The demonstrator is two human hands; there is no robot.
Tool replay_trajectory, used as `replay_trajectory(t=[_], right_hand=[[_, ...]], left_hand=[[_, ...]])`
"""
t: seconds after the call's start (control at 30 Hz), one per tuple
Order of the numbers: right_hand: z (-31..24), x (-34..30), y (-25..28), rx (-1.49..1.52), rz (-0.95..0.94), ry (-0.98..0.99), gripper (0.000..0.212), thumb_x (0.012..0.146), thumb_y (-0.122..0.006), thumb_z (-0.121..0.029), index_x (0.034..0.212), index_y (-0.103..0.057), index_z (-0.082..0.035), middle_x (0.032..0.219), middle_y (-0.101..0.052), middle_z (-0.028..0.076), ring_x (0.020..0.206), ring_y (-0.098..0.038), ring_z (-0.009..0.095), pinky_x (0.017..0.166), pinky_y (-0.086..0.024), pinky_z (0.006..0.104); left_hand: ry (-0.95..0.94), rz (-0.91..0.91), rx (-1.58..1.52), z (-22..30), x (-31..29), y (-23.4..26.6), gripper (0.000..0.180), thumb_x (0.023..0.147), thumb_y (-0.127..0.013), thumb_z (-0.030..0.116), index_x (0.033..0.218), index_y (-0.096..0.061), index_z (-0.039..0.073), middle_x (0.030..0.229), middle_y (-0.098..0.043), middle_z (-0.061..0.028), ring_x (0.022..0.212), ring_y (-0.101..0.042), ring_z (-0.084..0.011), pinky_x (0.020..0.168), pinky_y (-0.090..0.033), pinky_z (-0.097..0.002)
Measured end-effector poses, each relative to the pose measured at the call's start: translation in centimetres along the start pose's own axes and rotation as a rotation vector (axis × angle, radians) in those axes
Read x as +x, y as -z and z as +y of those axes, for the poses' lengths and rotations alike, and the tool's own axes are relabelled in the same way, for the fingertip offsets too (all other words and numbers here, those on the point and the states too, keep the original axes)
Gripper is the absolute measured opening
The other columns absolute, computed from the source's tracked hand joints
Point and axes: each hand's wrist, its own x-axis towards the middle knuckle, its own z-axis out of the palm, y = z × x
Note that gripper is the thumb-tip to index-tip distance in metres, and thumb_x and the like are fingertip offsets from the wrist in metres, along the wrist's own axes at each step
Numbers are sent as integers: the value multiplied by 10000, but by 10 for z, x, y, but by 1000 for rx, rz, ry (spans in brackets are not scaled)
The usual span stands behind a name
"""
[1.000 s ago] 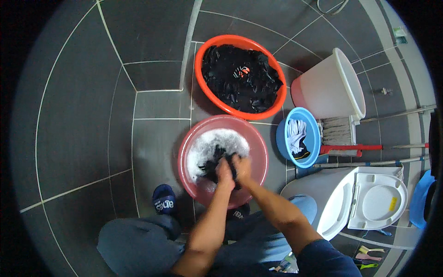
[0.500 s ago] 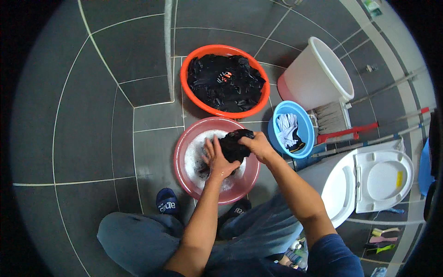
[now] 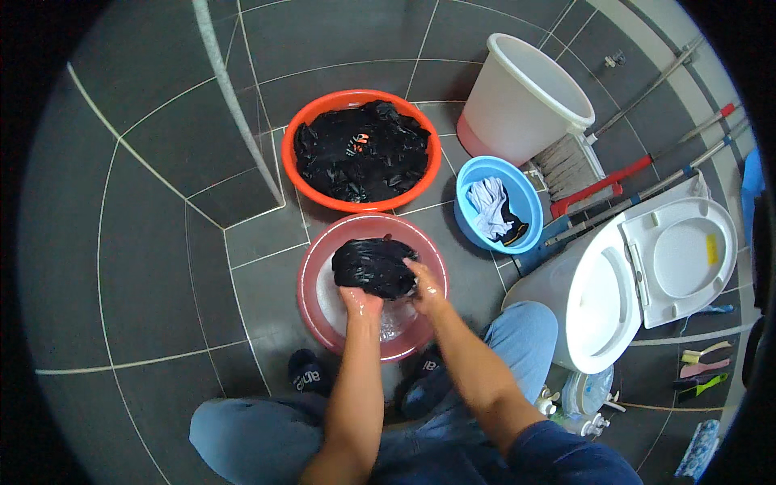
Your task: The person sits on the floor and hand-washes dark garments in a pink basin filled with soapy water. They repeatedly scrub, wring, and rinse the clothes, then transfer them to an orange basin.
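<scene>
A bundle of wet black cloth is held up over the pink basin, folded and glossy. My left hand supports it from the near side, its fingers hidden beneath the cloth. At the cloth's right edge, my right hand grips it with bent fingers. Whitish suds and water show in the basin below both hands. Just beyond stands an orange-red basin, filled with more black clothing that bears a small orange and white print.
To the right are a light-blue tub with white and black clothes, a tall white and pink bucket, a broom with a red dustpan handle, and a toilet. Bottles stand near my right knee. A pipe rises at the far left.
The black cloth has been gathered into a rounder bundle and moved left. My left hand went from spread fingers on top to beneath it; my right hand came lower and closer. The view shifted.
</scene>
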Motion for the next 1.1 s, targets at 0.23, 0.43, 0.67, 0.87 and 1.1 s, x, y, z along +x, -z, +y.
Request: replay_trajectory(t=[0.23, 0.43, 0.67, 0.87, 1.1], right_hand=[[17, 15, -38, 528, -500, -185, 548, 806, -701, -371, 1256, -588, -80, 1230, -651, 141, 1118, -630, 332, 985, -507, 530], [-29, 25, -50, -13, -157, 163, 300, 764, -660, -94, 1042, -603, 4, 976, -667, 137, 862, -689, 313, 828, -586, 436], [-30, -8, -38, -375, -249, 513, 359, 723, -634, -71, 1067, -654, 30, 937, -691, 80, 827, -672, 217, 806, -553, 348], [-7, -13, -45, -801, -340, 690, 856, 681, -697, -105, 1481, -393, -60, 1327, -535, 171, 1279, -491, 314, 1090, -376, 402], [-15, -54, -50, -1060, -340, 856, 913, 616, -899, -480, 1340, -546, -51, 1389, -446, 230, 1297, -459, 396, 1093, -355, 461]], left_hand=[[137, -137, -109, 17, 1, 11, 443, 985, -446, 377, 1244, -619, 63, 1258, -643, -138, 1170, -607, -310, 1053, -472, -483], [161, 369, 471, 23, 18, 76, 453, 955, -530, 401, 1354, -546, 188, 1419, -527, -95, 1277, -530, -300, 994, -434, -672], [318, -105, -129, 33, -15, 53, 679, 923, -501, 625, 1459, -464, 211, 1477, -478, -125, 1306, -509, -348, 1069, -387, -626], [205, -130, 104, 6, 26, 77, 474, 952, -572, 426, 1255, -608, 63, 1128, -693, -111, 1021, -674, -272, 923, -554, -412], [69, -150, 8, -17, 28, 70, 298, 877, -664, 120, 1161, -589, 68, 1066, -656, -76, 943, -649, -227, 864, -549, -383]])
